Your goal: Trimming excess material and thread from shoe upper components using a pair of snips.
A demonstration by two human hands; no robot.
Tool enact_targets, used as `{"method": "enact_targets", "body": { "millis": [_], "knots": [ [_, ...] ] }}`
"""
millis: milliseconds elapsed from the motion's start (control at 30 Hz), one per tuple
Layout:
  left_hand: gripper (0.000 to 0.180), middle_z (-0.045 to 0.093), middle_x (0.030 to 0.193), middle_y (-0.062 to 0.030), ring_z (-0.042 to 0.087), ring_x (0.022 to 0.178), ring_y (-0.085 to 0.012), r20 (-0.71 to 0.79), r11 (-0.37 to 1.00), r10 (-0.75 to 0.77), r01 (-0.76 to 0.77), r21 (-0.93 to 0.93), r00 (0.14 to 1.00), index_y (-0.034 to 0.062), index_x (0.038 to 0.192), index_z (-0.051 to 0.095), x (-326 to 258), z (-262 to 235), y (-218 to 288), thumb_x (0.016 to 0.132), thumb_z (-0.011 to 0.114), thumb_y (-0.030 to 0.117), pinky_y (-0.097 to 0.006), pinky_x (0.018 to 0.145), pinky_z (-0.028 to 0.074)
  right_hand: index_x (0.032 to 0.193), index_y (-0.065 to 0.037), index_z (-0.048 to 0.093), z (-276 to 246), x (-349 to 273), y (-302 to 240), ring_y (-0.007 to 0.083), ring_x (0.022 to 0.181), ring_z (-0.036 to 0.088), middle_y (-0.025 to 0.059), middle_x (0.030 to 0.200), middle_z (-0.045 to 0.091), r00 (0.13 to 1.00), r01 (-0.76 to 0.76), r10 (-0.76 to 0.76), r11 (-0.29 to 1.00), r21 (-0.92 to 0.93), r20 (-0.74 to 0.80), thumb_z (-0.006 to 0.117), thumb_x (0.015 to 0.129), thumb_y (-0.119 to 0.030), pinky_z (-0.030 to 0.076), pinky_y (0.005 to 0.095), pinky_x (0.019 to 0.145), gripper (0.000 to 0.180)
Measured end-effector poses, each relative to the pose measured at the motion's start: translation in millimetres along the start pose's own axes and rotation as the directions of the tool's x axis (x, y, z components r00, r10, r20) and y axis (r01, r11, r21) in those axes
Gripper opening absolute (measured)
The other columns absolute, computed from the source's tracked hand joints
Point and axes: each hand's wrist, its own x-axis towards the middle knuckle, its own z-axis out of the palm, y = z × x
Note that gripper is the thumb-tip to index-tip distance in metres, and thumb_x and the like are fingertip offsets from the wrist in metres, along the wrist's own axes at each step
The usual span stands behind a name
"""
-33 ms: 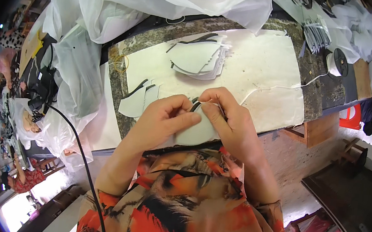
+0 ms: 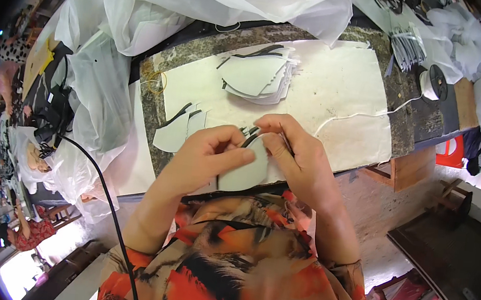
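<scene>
A pale, curved panel [image 2: 243, 175] with a black edging strip is between my hands at the near edge of the bench. My left hand [image 2: 209, 157] grips its left side, thumb laid over the face. With bent fingers, my right hand [image 2: 297, 156] pinches the upper end by the black strip; a thin dark thing shows by its fingers, too small to name. A white cord [image 2: 354, 115] runs from a spool [image 2: 433, 82] toward my right hand, its end hidden. Left of my hands lie loose matching panels [image 2: 173, 134]. Farther off sits a stack of them [image 2: 257, 78].
A white sheet [image 2: 359, 83] covers the worn bench [image 2: 405, 117]. Clear plastic bags [image 2: 106, 89] crowd the left and far sides. Several grey strips [image 2: 406, 47] lie at the far right. A black cable [image 2: 102, 185] hangs past my left arm. People are at the far left.
The panel has shifted a little left and toward me, and its tilt has changed. More of the black strip's upper end shows between my fingers. Both hands keep their hold.
</scene>
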Motion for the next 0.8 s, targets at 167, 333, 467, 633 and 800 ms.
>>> {"method": "enact_targets", "body": {
  "millis": [167,333,467,633,800],
  "knots": [
    [0.014,0.050,0.074,0.0112,0.042,0.068,0.0015,0.091,0.954,-0.079,0.102,-0.284,0.993,0.0038,0.102,0.068,-17.4,-24.5,-10.3,0.096,0.074,0.016,-0.019,0.061,0.034,0.130,-0.012,0.065,-14.2,8.3,-6.2,0.0306,0.115,0.062,0.0153,0.133,0.060,0.985,0.049,-0.036,0.996,-0.074,0.167,0.063,0.100,-0.014,0.052,0.0370,0.093,0.030],
    [0.017,0.054,0.080,0.0111,0.045,0.072,0.0022,0.209,0.915,-0.082,0.157,-0.372,0.975,0.0026,0.109,0.068,-30.2,-38.1,-16.9,0.097,0.071,0.014,-0.017,0.063,0.035,0.121,-0.016,0.068,-10.8,14.9,-17.5,0.0343,0.119,0.058,0.0126,0.138,0.057,0.782,0.538,-0.306,0.771,-0.342,0.543,0.069,0.090,-0.012,0.053,0.0408,0.093,0.032],
    [0.016,0.055,0.082,0.0105,0.046,0.073,0.0025,0.209,0.913,-0.075,0.152,-0.378,0.975,0.0031,0.108,0.069,-32.5,-40.5,-27.3,0.097,0.071,0.014,-0.016,0.064,0.035,0.115,-0.015,0.069,4.9,13.7,-31.7,0.0339,0.111,0.061,0.0110,0.126,0.063,0.890,0.384,-0.122,0.720,-0.578,0.439,0.071,0.085,-0.011,0.054,0.0427,0.087,0.030],
    [0.017,0.057,0.083,0.0106,0.047,0.073,0.0025,0.036,0.978,-0.095,0.100,-0.182,0.995,0.0007,0.108,0.070,-32.2,-37.2,-26.1,0.096,0.070,0.012,-0.017,0.063,0.036,0.113,-0.013,0.069,-3.3,14.4,-35.7,0.0311,0.098,0.066,0.0093,0.100,0.067,0.875,0.286,0.025,0.780,-0.557,0.483,0.068,0.086,-0.012,0.053,0.0421,0.080,0.027],
    [0.022,0.059,0.086,0.0091,0.049,0.074,0.0018,0.105,0.961,-0.091,0.115,-0.250,0.990,-0.0003,0.113,0.070,-32.9,-38.2,-23.6,0.095,0.072,0.011,-0.016,0.064,0.037,0.114,-0.013,0.069,-7.6,10.9,-32.0,0.0311,0.102,0.065,0.0085,0.109,0.066,0.904,0.276,-0.021,0.790,-0.547,0.426,0.065,0.089,-0.014,0.054,0.0420,0.083,0.025]
  ]
}}
